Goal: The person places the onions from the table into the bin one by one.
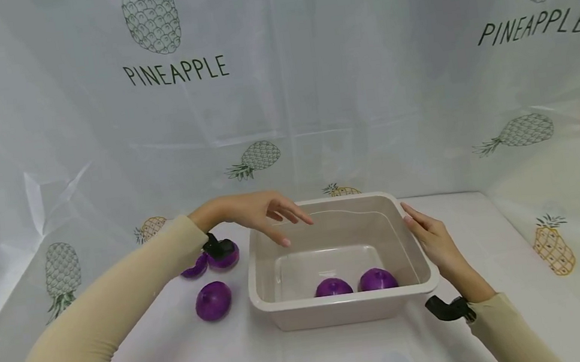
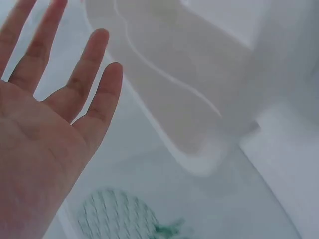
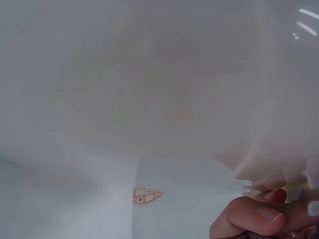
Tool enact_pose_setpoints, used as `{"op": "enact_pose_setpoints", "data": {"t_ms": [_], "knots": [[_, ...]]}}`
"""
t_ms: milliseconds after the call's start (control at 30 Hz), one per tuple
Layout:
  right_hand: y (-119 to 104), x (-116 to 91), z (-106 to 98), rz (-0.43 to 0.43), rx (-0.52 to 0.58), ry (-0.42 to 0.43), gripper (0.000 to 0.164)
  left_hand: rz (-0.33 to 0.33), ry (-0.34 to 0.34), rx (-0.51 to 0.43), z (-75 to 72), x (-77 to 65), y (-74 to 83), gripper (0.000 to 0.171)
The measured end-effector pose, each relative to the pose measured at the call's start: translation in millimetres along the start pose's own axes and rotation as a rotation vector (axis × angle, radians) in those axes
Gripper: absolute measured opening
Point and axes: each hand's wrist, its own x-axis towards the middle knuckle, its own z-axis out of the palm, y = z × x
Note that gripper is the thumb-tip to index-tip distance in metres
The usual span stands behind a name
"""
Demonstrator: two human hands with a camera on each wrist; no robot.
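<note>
A beige plastic basin (image 1: 333, 308) stands on the table. Two round, shiny purple onions (image 1: 333, 287) with small pointed tips lie inside, near its front wall. My left hand (image 1: 258, 209) hovers over the basin's back left corner, fingers spread and holding nothing; its bare palm (image 2: 35, 134) faces the camera in the left wrist view. My right hand (image 1: 432, 236) grips the basin's right rim near the back corner. In the right wrist view its fingers (image 3: 249, 216) curl at the basin's edge.
Left of the basin lies a purple onion (image 1: 213, 301). Behind it are two more purple pieces (image 1: 223, 258), partly hidden by the left wrist's black camera strap. A white sheet (image 1: 280, 97) printed with pineapples rises behind the table.
</note>
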Motion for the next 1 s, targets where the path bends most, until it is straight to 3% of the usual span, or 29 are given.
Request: {"op": "enact_pose_setpoints", "data": {"t_ms": [233,467,600,733,1000], "knots": [[-1.4,-1.8,-2.4,0.014,0.017,0.004,0.054,-0.025,0.156,-0.016,1.4,-45.2,-18.1,0.054],[-1.0,-2.6,-1.2,0.024,0.043,0.001,0.053,-0.021,0.291,-0.062,13.1,-87.3,-41.6,0.053],[-0.9,-1.7,-0.9,0.016,0.047,0.004,0.053,-0.039,0.369,-0.114,25.7,-109.5,-55.2,0.056],[-0.6,-1.2,0.0,-0.001,0.064,0.011,0.053,-0.111,0.437,-0.188,43.2,-129.4,-75.1,0.061],[-2.0,-1.1,1.1,-0.002,0.069,0.014,0.053,-0.138,0.501,-0.269,77.7,-154.8,-119.1,0.067]]}}
